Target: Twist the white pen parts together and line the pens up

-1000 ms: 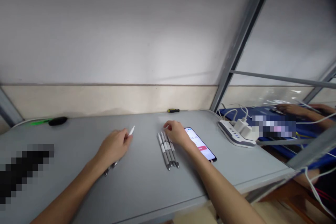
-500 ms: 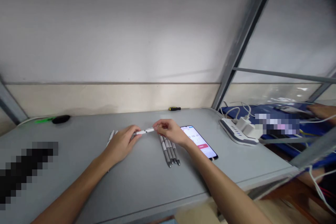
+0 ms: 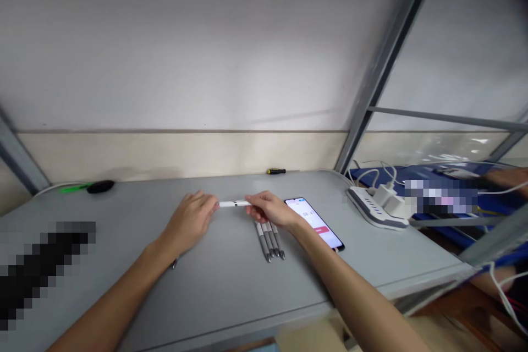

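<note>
Between my two hands, a white pen (image 3: 227, 204) with a dark band is held level above the grey desk. My left hand (image 3: 190, 221) is closed over its left end and hides it. My right hand (image 3: 269, 210) pinches the other end between thumb and fingers. Just below my right hand lie several white pens with grey grips (image 3: 269, 242), side by side with their tips toward me. The dark tip of another pen (image 3: 174, 264) shows beside my left wrist; the rest of it is hidden.
A lit phone (image 3: 315, 223) lies right of the pens. Beyond it stands a white power strip (image 3: 376, 209) with plugs and cables. At the wall lies a yellow-black screwdriver (image 3: 276, 171); a black-and-green object (image 3: 100, 186) is far left. Another person's hand (image 3: 509, 179) is at the far right.
My left hand has turned over and closed further around the pen's left end, covering the grey grip seen before. The pen is now more level. The view has shifted slightly.
</note>
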A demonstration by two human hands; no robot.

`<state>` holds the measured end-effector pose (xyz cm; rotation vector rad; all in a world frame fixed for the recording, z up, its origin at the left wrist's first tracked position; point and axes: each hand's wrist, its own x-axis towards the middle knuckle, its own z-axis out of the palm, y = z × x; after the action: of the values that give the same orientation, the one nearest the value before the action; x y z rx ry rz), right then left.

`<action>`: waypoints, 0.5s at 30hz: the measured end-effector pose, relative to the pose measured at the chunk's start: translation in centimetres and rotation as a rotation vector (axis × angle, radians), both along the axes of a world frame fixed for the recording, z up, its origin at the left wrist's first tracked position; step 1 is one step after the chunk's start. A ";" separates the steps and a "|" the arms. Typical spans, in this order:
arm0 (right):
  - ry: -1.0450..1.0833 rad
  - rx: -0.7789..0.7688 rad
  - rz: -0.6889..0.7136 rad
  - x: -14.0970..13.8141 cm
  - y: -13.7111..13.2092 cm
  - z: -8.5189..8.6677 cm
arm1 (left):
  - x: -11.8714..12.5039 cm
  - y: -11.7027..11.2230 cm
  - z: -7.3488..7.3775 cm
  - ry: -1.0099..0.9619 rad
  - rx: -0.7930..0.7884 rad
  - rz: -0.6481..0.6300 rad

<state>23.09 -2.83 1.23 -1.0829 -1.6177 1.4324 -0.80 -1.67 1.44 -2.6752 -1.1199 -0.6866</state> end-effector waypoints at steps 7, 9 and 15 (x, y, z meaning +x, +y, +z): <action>-0.161 0.340 -0.068 -0.3 -0.5 0.6 | 0.1 -0.2 -0.2 -0.043 -0.091 0.096; -0.161 0.412 -0.139 -0.4 -0.5 0.6 | 0.1 0.2 -0.7 -0.106 -0.173 0.085; -0.209 0.344 -0.132 -0.1 -0.1 0.0 | 0.1 0.5 -1.2 -0.159 -0.186 0.022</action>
<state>23.02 -2.91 1.24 -1.1378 -1.8191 0.9363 -0.66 -1.12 0.29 -2.7968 -1.3113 -0.8427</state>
